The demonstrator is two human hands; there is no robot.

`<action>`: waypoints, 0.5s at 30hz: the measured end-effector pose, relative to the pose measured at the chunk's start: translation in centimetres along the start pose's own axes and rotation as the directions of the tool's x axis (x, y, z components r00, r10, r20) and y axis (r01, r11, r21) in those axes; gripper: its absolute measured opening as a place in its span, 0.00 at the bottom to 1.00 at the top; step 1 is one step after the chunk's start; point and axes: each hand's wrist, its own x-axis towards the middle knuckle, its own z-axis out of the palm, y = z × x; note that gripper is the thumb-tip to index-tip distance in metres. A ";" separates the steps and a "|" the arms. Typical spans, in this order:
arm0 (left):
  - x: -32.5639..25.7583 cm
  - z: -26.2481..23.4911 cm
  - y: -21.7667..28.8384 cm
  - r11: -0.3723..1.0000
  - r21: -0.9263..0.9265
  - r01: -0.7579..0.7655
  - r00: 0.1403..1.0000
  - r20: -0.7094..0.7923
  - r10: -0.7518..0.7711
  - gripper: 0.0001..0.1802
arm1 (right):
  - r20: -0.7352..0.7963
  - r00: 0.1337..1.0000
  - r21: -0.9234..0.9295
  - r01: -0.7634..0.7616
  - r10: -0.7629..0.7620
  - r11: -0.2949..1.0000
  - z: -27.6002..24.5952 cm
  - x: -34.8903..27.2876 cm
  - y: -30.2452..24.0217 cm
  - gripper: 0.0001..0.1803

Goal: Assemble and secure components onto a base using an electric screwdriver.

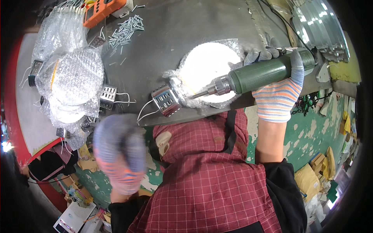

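A round white lamp (208, 68) in clear wrap lies at the near edge of the grey metal table (167, 31), a perforated metal box (166, 101) at its side. The gloved right hand (278, 83) grips a green power screwdriver (260, 73), bit against the lamp's rim. The left hand (118, 153) is blurred; its grip cannot be told. Bubble-wrapped lamps (72, 83) pile up left, loose screws (126, 29) beyond.

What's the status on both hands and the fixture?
Right hand grips green power screwdriver, bit at bubble-wrapped round light fixture. Left hand blurred, off the bench, holding nothing visible. Nothing blocking.
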 end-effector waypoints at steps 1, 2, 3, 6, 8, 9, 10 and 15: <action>0.6 2.0 0.4 0.991 -0.091 -0.103 0.995 -0.029 0.100 0.17 | -0.001 1.000 -0.001 -0.006 0.006 1.000 0.3 0.0 0.4 0.12; 1.9 3.6 0.9 0.984 0.005 -0.176 0.982 0.071 0.176 0.16 | -0.031 0.999 0.007 0.012 -0.011 1.000 0.3 0.0 0.6 0.13; 2.1 5.0 0.2 0.984 0.042 -0.171 0.975 0.153 0.163 0.17 | -0.051 0.999 0.018 0.017 -0.016 1.000 0.6 0.0 0.8 0.14; 1.8 8.1 -1.8 0.997 0.027 -0.070 0.987 0.148 0.065 0.20 | 0.061 0.998 0.005 -0.014 0.014 1.000 -0.2 0.4 0.8 0.15; 2.0 8.4 -1.9 0.999 0.007 -0.043 0.986 0.160 0.041 0.21 | 0.055 0.998 -0.012 -0.011 0.012 1.000 0.2 0.1 0.8 0.13; 2.1 8.5 -2.0 1.000 -0.011 -0.016 0.986 0.168 0.018 0.22 | 0.053 0.999 -0.030 -0.009 0.011 1.000 0.3 0.0 0.8 0.12; 2.1 8.6 -2.0 1.000 -0.009 -0.014 0.985 0.171 0.016 0.22 | 0.050 0.999 -0.028 -0.012 0.013 1.000 0.1 0.3 0.8 0.12; 2.1 9.1 -2.2 0.998 -0.051 -0.031 0.988 0.152 0.038 0.24 | -0.070 0.998 0.006 0.010 -0.010 1.000 0.0 0.8 1.0 0.08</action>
